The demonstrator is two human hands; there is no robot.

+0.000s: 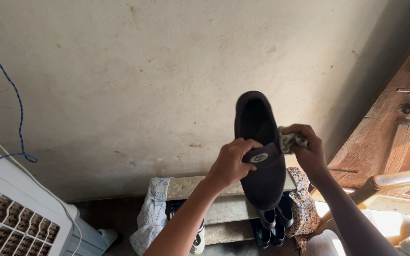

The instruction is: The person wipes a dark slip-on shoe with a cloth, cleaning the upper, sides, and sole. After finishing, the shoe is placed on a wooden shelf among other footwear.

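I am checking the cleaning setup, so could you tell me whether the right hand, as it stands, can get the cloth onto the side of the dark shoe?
Probably yes: the right hand holds the crumpled cloth right against the edge of the dark shoe, which the left hand holds up, with nothing between them.

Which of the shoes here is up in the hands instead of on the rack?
The black slip-on shoe, gripped by the left hand while the right hand presses a cloth to it; the other dark shoes sit on the rack.
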